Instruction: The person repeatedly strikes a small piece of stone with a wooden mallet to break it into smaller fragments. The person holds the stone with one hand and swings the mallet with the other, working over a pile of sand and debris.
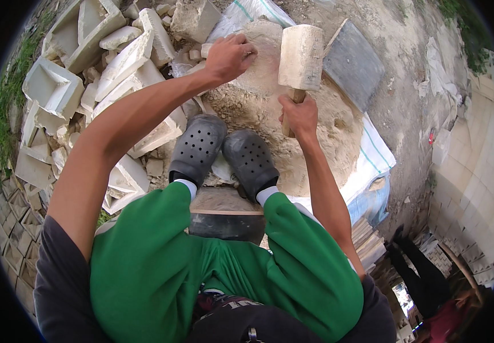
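My right hand (300,118) is wrapped round the wooden handle of a mallet (301,57) with a thick, pale, dust-covered head, held upright over a heap of tan powder (321,163). Further left, my left hand (230,58) is closed, its fingers curled down above a dusty pale surface (265,74). Whatever it may grip is hidden by the hand. Just beside its wrist shows a small pale chunk (205,50); I cannot tell whether the hand touches it. The powder lies on a white woven sheet (377,146) with green stripes.
Broken pale slabs and moulded pieces (124,66) pile up at the left. A grey flat board (354,64) leans at the powder's far right edge. My grey clogs (198,146) stand between pile and powder. Another person's dark-clad legs (421,271) show at the lower right.
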Action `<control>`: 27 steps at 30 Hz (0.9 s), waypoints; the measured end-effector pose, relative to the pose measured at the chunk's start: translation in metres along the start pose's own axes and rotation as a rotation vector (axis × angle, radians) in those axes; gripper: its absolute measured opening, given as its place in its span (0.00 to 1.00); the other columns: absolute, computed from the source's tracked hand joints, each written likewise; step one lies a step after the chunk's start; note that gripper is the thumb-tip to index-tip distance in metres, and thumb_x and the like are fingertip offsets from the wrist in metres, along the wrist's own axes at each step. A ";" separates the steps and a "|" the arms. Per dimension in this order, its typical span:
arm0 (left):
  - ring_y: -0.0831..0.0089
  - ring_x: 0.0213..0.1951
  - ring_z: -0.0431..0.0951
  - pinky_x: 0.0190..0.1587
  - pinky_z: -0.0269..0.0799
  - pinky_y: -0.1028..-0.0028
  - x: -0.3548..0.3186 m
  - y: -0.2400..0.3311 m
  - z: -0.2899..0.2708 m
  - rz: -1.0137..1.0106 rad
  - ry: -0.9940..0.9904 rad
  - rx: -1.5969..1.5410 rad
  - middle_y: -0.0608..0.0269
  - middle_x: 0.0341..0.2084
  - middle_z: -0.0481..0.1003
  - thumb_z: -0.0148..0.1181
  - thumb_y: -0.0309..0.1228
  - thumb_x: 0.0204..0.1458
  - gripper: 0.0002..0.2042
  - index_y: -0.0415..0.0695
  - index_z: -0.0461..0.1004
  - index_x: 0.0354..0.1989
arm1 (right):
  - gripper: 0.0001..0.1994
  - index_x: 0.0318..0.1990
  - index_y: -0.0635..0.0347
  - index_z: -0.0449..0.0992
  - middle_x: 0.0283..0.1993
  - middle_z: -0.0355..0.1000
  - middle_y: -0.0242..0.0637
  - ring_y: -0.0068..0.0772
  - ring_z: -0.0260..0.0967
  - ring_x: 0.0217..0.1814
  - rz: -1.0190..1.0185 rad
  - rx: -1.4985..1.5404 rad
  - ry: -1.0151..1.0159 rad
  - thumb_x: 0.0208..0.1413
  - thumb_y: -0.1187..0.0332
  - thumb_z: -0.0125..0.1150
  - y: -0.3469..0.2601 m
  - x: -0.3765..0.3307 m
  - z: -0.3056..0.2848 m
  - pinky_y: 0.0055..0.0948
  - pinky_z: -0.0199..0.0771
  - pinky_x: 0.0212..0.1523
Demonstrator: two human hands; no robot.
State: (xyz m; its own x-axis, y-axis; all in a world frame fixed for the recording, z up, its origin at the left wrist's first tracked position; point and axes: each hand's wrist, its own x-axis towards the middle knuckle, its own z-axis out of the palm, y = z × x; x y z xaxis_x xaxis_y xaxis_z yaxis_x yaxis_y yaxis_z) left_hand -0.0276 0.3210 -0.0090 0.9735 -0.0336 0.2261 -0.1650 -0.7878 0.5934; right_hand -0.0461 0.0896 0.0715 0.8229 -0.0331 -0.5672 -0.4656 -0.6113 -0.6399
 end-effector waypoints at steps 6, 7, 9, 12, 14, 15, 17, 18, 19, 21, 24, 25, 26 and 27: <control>0.58 0.45 0.78 0.49 0.73 0.60 -0.009 -0.012 -0.005 -0.022 0.032 -0.066 0.63 0.39 0.78 0.66 0.34 0.55 0.07 0.50 0.83 0.40 | 0.19 0.38 0.71 0.76 0.25 0.77 0.40 0.32 0.77 0.21 -0.139 -0.042 -0.066 0.51 0.60 0.68 -0.008 -0.003 0.001 0.34 0.78 0.27; 0.58 0.44 0.78 0.49 0.73 0.60 -0.010 -0.016 -0.007 -0.036 0.059 -0.047 0.63 0.39 0.78 0.66 0.34 0.55 0.07 0.50 0.83 0.40 | 0.20 0.39 0.71 0.77 0.25 0.78 0.41 0.32 0.78 0.21 -0.191 -0.086 -0.035 0.50 0.60 0.68 -0.009 -0.001 0.003 0.34 0.78 0.28; 0.59 0.45 0.78 0.49 0.73 0.61 -0.012 -0.021 -0.010 -0.048 0.082 -0.016 0.63 0.38 0.78 0.66 0.34 0.55 0.07 0.51 0.83 0.41 | 0.21 0.40 0.72 0.77 0.26 0.79 0.43 0.33 0.78 0.22 -0.294 -0.176 0.028 0.49 0.58 0.68 -0.011 0.003 0.007 0.35 0.79 0.30; 0.61 0.46 0.77 0.50 0.72 0.61 -0.016 -0.032 -0.014 -0.059 0.079 0.006 0.64 0.38 0.77 0.65 0.36 0.56 0.08 0.52 0.83 0.42 | 0.22 0.42 0.72 0.77 0.28 0.80 0.46 0.34 0.79 0.23 -0.266 -0.233 -0.031 0.48 0.57 0.68 -0.022 0.005 0.017 0.35 0.80 0.32; 0.61 0.46 0.77 0.50 0.72 0.61 -0.016 -0.032 -0.014 -0.056 0.078 -0.027 0.63 0.38 0.77 0.65 0.36 0.56 0.08 0.52 0.83 0.42 | 0.23 0.42 0.71 0.77 0.28 0.80 0.46 0.34 0.80 0.23 -0.308 -0.337 0.008 0.48 0.57 0.67 0.009 0.026 0.034 0.35 0.80 0.32; 0.60 0.46 0.77 0.50 0.72 0.61 -0.016 -0.030 -0.015 -0.047 0.086 -0.023 0.63 0.38 0.77 0.65 0.36 0.56 0.08 0.51 0.83 0.42 | 0.23 0.42 0.71 0.77 0.28 0.80 0.46 0.34 0.80 0.23 -0.334 -0.387 0.023 0.48 0.57 0.67 0.020 0.033 0.040 0.35 0.80 0.32; 0.58 0.46 0.78 0.49 0.73 0.61 -0.019 -0.029 -0.016 -0.047 0.102 -0.006 0.61 0.38 0.78 0.65 0.34 0.56 0.07 0.50 0.82 0.41 | 0.26 0.44 0.73 0.78 0.32 0.80 0.53 0.46 0.81 0.33 -0.241 -0.344 -0.066 0.47 0.56 0.67 0.000 0.028 0.033 0.40 0.79 0.40; 0.58 0.46 0.78 0.49 0.73 0.61 -0.021 -0.029 -0.018 -0.051 0.089 -0.030 0.61 0.38 0.78 0.65 0.34 0.56 0.08 0.48 0.82 0.42 | 0.27 0.45 0.73 0.78 0.34 0.80 0.56 0.52 0.82 0.38 -0.194 -0.324 -0.110 0.46 0.55 0.67 -0.015 0.022 0.027 0.43 0.79 0.44; 0.58 0.46 0.78 0.49 0.73 0.61 -0.022 -0.028 -0.019 -0.048 0.094 -0.023 0.60 0.38 0.77 0.65 0.34 0.56 0.08 0.48 0.82 0.42 | 0.25 0.44 0.72 0.78 0.31 0.80 0.52 0.46 0.81 0.33 -0.182 -0.293 -0.115 0.47 0.56 0.67 -0.030 0.013 0.021 0.40 0.79 0.39; 0.58 0.46 0.78 0.49 0.73 0.62 -0.023 -0.028 -0.021 -0.041 0.108 -0.010 0.60 0.38 0.77 0.65 0.34 0.56 0.08 0.48 0.82 0.42 | 0.22 0.42 0.70 0.78 0.26 0.79 0.43 0.35 0.79 0.22 -0.162 -0.235 -0.124 0.49 0.57 0.66 -0.055 0.000 0.013 0.34 0.80 0.30; 0.58 0.47 0.77 0.50 0.73 0.61 -0.023 -0.030 -0.022 -0.079 0.112 -0.028 0.60 0.39 0.77 0.64 0.35 0.57 0.08 0.48 0.81 0.43 | 0.21 0.42 0.71 0.77 0.27 0.79 0.43 0.36 0.79 0.21 -0.251 -0.280 -0.034 0.49 0.58 0.66 -0.040 0.010 0.020 0.33 0.79 0.30; 0.58 0.47 0.77 0.50 0.73 0.61 -0.023 -0.030 -0.023 -0.092 0.105 -0.034 0.60 0.40 0.77 0.64 0.35 0.57 0.08 0.49 0.81 0.43 | 0.21 0.42 0.71 0.77 0.27 0.79 0.43 0.35 0.79 0.21 -0.251 -0.292 -0.024 0.49 0.58 0.66 -0.036 0.013 0.023 0.33 0.79 0.30; 0.58 0.48 0.77 0.51 0.73 0.61 -0.023 -0.029 -0.024 -0.092 0.096 -0.039 0.61 0.40 0.77 0.64 0.35 0.57 0.09 0.49 0.81 0.43 | 0.21 0.42 0.71 0.77 0.27 0.79 0.43 0.35 0.79 0.21 -0.274 -0.301 -0.022 0.49 0.59 0.66 -0.024 0.018 0.030 0.33 0.79 0.30; 0.59 0.48 0.77 0.51 0.73 0.61 -0.023 -0.029 -0.025 -0.092 0.088 -0.043 0.61 0.40 0.77 0.64 0.36 0.56 0.09 0.49 0.82 0.43 | 0.21 0.42 0.71 0.77 0.27 0.79 0.43 0.35 0.78 0.21 -0.297 -0.311 -0.019 0.49 0.59 0.66 -0.008 0.026 0.039 0.33 0.79 0.30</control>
State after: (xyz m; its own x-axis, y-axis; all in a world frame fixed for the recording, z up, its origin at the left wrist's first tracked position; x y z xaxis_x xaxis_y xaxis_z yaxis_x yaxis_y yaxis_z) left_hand -0.0490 0.3594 -0.0120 0.9676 0.0927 0.2349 -0.0845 -0.7577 0.6472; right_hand -0.0333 0.1244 0.0420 0.8988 0.1935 -0.3933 -0.0866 -0.8011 -0.5922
